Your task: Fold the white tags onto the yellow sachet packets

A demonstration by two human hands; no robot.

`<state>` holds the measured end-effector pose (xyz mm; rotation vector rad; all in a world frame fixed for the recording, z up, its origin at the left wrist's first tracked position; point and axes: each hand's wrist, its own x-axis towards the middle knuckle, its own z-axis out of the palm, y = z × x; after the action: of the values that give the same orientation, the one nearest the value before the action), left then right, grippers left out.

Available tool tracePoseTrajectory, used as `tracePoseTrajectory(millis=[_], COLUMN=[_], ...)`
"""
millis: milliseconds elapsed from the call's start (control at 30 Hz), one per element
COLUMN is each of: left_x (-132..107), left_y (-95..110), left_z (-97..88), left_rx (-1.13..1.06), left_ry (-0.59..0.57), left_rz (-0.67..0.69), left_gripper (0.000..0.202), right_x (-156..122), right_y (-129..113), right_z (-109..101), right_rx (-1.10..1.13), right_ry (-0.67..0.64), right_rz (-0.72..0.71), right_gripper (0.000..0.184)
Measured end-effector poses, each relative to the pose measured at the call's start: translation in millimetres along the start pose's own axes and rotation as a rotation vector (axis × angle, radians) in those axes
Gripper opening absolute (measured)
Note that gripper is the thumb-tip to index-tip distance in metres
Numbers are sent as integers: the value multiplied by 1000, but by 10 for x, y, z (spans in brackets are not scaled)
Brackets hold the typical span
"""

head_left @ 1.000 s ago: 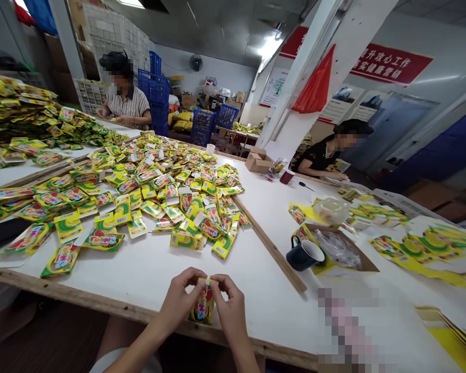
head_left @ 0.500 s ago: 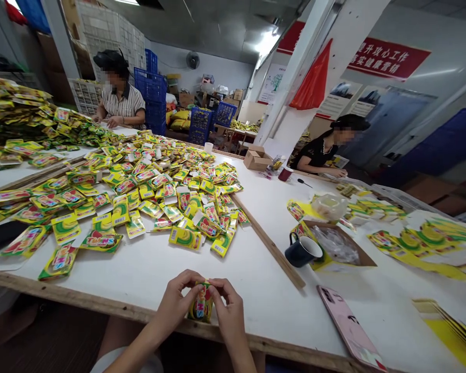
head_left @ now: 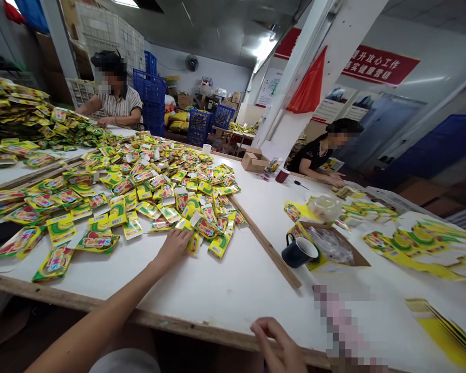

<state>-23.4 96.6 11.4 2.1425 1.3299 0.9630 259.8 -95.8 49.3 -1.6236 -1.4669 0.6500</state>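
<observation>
Fingers (head_left: 181, 235) of the person's left hand (head_left: 173, 248) rest on the near edge of a heap of yellow-and-green boxes (head_left: 155, 178), at one small box (head_left: 194, 242); whether they grip it cannot be told. Loosely bent and parted, the right hand (head_left: 276, 344) hangs by the wooden edge (head_left: 171, 319) of the white surface (head_left: 221, 290), holding nothing visible. A wooden strip (head_left: 266, 242) lies between the heap and a dark mug (head_left: 294, 254).
</observation>
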Motion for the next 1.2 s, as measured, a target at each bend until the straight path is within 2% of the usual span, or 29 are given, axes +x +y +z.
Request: tracePoseTrajectory(millis=[100, 133, 233, 300, 400, 467, 567, 700, 900, 1067, 1133, 1200], left_x=[-204, -289, -527, -644, -754, -800, -843, -874, -879, -790, -769, -768], left_y=[182, 268, 518, 633, 704, 709, 702, 689, 625, 581, 586, 600], left_z=[15, 39, 185, 316, 462, 492, 455, 389, 348, 241, 225, 229], left_rx=[-105, -214, -747, -856, -839, -841, -843, -851, -854, -786, -804, -857], left_ry=[-51, -81, -157, -117, 50, 141, 102, -25, -74, -109, -75, -41], left_rz=[-16, -46, -248, -320, -380, -394, -321, -271, -277, -227, -192, -188], left_gripper=[41, 39, 36, 42, 40, 34, 38, 33, 30, 15, 15, 23], right_x=[82, 136, 312, 389, 411, 394, 370, 351, 394, 496, 505, 495], right_y=[-14, -15, -17, -28, -53, -63, -50, -4, -56, -123, -122, -111], right_z=[422, 543, 849, 1016, 1184, 1230, 1230, 1194, 1114, 1149, 1202, 1242], right_rx=[118, 153, 304, 439, 578, 594, 550, 481, 376, 359, 432, 494], right_ry=[13, 10, 18, 2, -9, 48, 123, 73, -116, -105, -77, -30], right_rz=[39, 55, 81, 93, 115, 117, 85, 46, -15, -92, -81, -59], right_gripper=[26, 24, 29, 32, 32, 34, 30, 26, 19, 20, 16, 23])
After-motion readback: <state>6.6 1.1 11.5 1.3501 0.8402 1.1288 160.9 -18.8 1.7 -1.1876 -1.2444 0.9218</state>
